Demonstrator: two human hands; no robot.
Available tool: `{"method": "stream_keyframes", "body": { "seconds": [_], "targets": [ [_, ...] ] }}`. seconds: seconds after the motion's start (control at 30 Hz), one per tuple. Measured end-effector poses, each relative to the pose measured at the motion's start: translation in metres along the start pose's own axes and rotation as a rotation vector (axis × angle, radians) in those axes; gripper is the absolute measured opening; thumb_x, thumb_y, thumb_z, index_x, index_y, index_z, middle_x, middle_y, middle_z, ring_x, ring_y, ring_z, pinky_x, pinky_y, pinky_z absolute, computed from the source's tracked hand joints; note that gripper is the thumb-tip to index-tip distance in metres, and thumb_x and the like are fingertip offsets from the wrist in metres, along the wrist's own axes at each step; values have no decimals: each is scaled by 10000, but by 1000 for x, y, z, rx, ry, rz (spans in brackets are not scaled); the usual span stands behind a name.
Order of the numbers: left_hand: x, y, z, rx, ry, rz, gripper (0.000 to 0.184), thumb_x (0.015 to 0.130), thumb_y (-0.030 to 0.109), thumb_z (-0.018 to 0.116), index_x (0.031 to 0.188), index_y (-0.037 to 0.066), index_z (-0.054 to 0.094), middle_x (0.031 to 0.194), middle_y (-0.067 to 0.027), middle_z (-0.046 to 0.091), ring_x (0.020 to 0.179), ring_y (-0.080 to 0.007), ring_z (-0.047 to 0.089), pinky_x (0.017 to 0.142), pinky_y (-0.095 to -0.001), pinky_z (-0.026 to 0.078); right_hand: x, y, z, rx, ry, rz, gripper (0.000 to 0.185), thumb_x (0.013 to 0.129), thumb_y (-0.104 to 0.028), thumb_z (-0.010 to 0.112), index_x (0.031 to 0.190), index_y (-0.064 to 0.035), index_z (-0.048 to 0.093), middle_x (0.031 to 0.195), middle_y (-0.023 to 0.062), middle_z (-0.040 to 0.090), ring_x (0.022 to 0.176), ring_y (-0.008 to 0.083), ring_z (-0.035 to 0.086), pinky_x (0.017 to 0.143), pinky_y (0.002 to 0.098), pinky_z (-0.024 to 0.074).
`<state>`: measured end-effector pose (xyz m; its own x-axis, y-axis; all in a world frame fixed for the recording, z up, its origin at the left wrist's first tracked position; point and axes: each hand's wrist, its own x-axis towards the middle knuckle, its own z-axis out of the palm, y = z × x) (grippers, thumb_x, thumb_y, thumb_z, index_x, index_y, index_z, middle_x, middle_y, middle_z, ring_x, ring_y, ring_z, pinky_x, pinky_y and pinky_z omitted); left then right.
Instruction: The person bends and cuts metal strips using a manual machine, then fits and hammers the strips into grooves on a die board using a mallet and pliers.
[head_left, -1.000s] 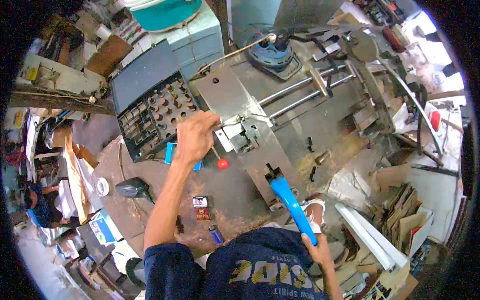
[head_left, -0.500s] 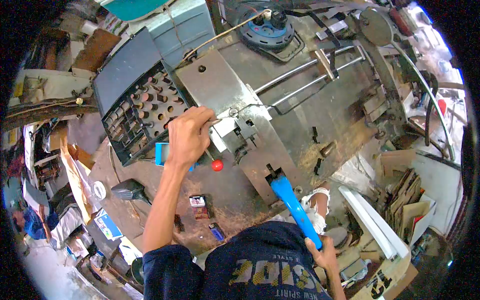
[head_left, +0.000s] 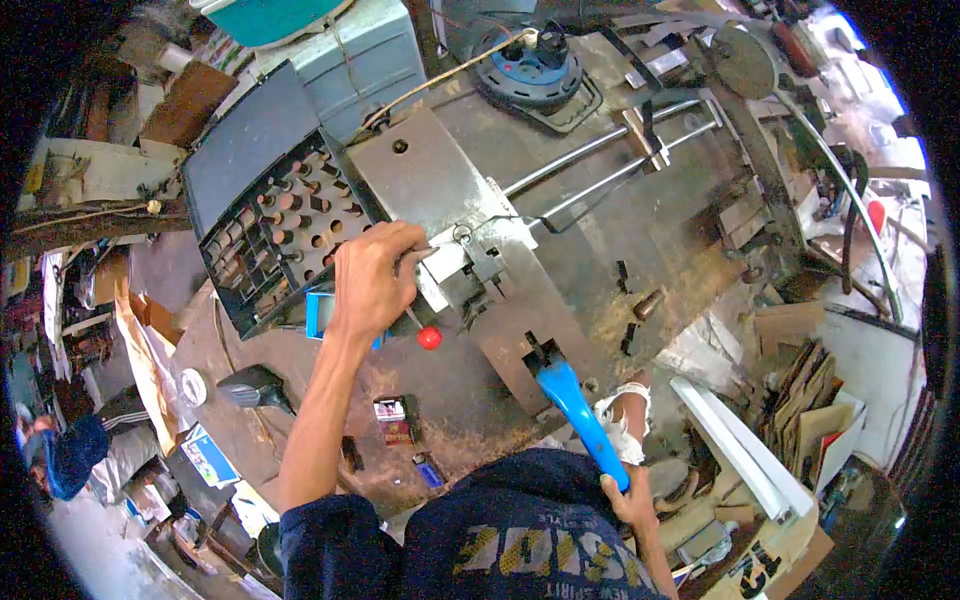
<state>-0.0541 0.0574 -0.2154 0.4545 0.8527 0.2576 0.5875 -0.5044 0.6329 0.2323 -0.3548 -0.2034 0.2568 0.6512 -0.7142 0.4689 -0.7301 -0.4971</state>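
My left hand (head_left: 372,278) is closed at the left side of a metal bench press (head_left: 462,262), its fingertips pinched by the white-topped block. What they grip is hidden. A thin rod ending in a red ball knob (head_left: 429,338) comes out beneath that hand. At the lower right, my right hand (head_left: 632,497) wraps round the end of a long blue lever handle (head_left: 585,425). The handle's far end meets a dark slot in the steel plate (head_left: 515,335). Left of the press lies an open black case (head_left: 255,318) holding several cylindrical punches or dies.
Two steel guide rails (head_left: 590,165) run to the upper right, below a round blue-and-black device (head_left: 528,75). On the bench lie a cigarette pack (head_left: 394,422), a blue lighter (head_left: 428,470), a tape roll (head_left: 193,387) and small dark metal pieces (head_left: 628,338). Long white bars (head_left: 735,440) stand at right.
The view has shifted slightly. Both hands keep their places, left at the press and right on the blue lever handle. The small metal part at the press centre looks slightly different.
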Motion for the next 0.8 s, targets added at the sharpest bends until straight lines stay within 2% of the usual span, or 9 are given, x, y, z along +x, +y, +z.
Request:
{"method": "stream_keyframes", "body": {
  "seconds": [0.1, 0.17, 0.2, 0.27, 0.37, 0.63, 0.7, 0.73, 0.8],
  "targets": [
    [0, 2, -1, -6, -19, -25, 142, 705, -57, 632, 827, 15, 639, 769, -146, 617, 755, -353, 626, 649, -438, 479, 2, -22, -2, 50, 275, -238, 452, 882, -420, 655, 786, 16, 581, 631, 72, 524, 579, 196, 469, 569, 383, 413],
    [0, 2, -3, 14, -39, -32, 141, 706, -56, 633, 829, 14, 641, 778, -145, 624, 755, -354, 628, 649, -434, 481, -4, -46, -24, -22, -103, 61, 449, 887, -423, 657, 876, 22, 600, 752, 134, 569, 698, 240, 523, 669, 406, 441],
    [0, 2, -3, 31, -59, -35, 141, 707, -55, 634, 831, 13, 642, 787, -144, 632, 755, -355, 629, 649, -431, 483, -8, -52, -26, -16, -107, 62, 449, 887, -423, 657, 876, 22, 600, 752, 134, 569, 698, 240, 523, 669, 406, 441],
    [0, 1, -4, 44, -64, -30, 141, 708, -54, 634, 832, 13, 643, 790, -144, 634, 757, -355, 631, 649, -427, 485, -13, -58, -24, -120, -66, 242, 543, 854, -459, 691, 1143, -2, 642, 1132, 252, 625, 1042, 397, 593, 908, 469, 469],
    [0, 0, -1, 40, -58, -27, 145, 710, -52, 635, 838, 14, 644, 792, -144, 633, 757, -354, 631, 650, -424, 487, 2, -2, 2, -28, 131, -77, 566, 849, -446, 693, 1175, 12, 630, 1180, 258, 621, 1098, 419, 586, 965, 472, 449],
    [5, -4, -3, 71, -74, -7, 129, 708, -17, 714, 822, 16, 665, 809, -142, 672, 767, -345, 665, 690, -395, 523, -3, -7, -3, -31, -23, 134, 574, 846, -415, 715, 1186, 30, 588, 1178, 263, 569, 1094, 415, 538, 957, 474, 419],
    [10, -7, -5, 66, -68, 43, 128, 710, -15, 714, 822, 14, 660, 800, -147, 662, 748, -345, 658, 678, -389, 519, 7, 14, 10, -26, 142, -209, 541, 852, -420, 712, 1133, 29, 604, 1132, 255, 562, 1015, 401, 551, 901, 463, 442],
    [10, -8, -5, 66, -69, 43, 128, 710, -15, 714, 822, 14, 660, 800, -147, 662, 748, -345, 658, 678, -389, 519, 2, 10, 11, -56, 202, -203, 520, 881, -447, 658, 1044, 45, 616, 981, 240, 567, 923, 349, 537, 830, 452, 429],
    [10, -11, -4, 52, -68, 43, 134, 707, -18, 711, 826, 11, 657, 797, -150, 647, 746, -344, 647, 668, -386, 511, -6, -8, 4, -9, 170, -106, 517, 878, -444, 663, 1046, 42, 611, 996, 234, 565, 930, 349, 533, 836, 443, 425]
  ]
}}
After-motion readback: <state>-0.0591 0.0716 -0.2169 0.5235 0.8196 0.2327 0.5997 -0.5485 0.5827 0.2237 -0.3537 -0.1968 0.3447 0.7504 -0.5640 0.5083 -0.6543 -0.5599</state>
